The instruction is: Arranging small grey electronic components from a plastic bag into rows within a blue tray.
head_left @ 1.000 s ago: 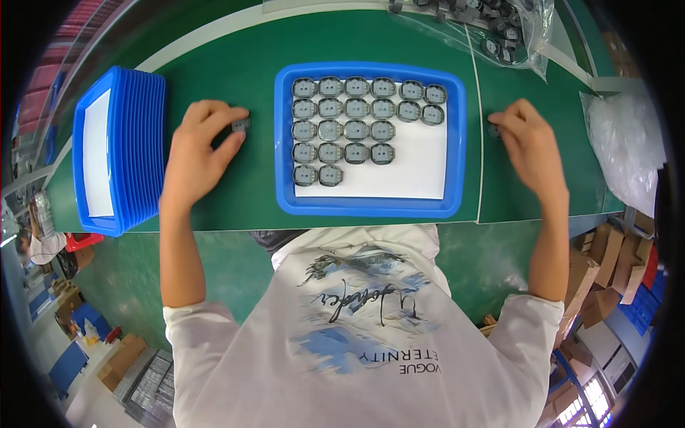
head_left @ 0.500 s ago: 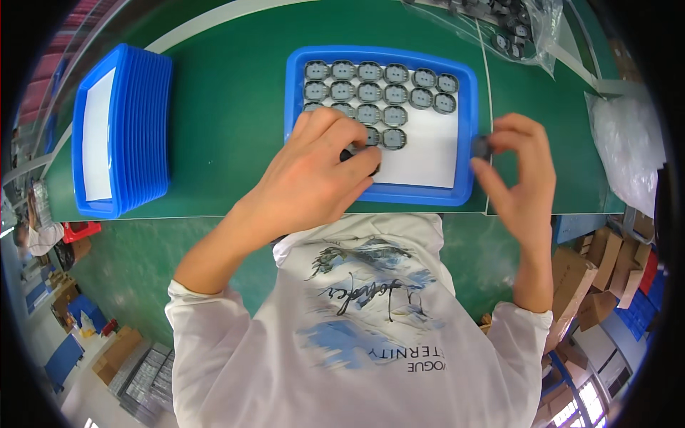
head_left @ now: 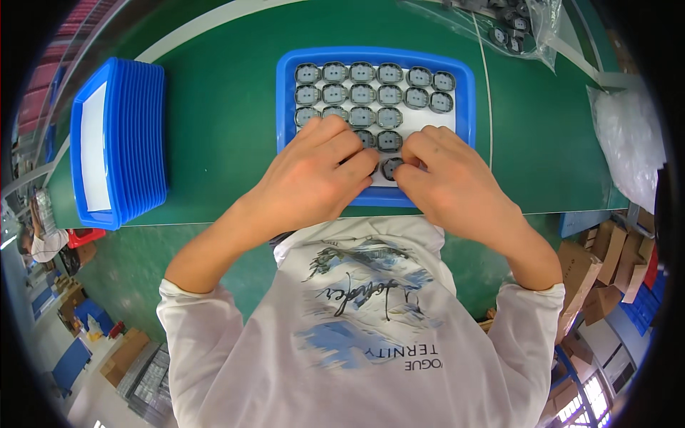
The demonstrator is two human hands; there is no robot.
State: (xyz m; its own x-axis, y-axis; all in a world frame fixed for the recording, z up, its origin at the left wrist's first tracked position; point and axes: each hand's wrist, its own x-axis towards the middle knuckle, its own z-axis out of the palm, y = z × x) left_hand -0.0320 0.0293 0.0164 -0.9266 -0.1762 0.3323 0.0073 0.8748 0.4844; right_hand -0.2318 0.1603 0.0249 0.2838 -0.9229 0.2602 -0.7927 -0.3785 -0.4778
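Note:
A blue tray (head_left: 467, 93) with a white liner lies on the green table, holding rows of small rounded grey plastic parts (head_left: 362, 94). My right hand (head_left: 457, 178) is closed at the tray's near side, its thumb and fingers pinching one grey plastic part (head_left: 392, 169) against the liner. Just left of it, my left hand (head_left: 321, 167) is curled over the tray's near left corner, fingertips together on a dark part that barely shows beneath them. That hand also hides the left ends of the nearer rows.
A stack of blue trays (head_left: 135, 143) stands on the left of the table. At the far right, a clear plastic bag (head_left: 539, 36) holds loose grey parts. Another plastic bag (head_left: 628, 143) hangs by the right edge. Cardboard boxes (head_left: 581, 267) stand below right.
My right hand has come from beyond the tray's right edge in to the near row, bringing a grey plastic part down onto the liner. My left hand stays almost where it was.

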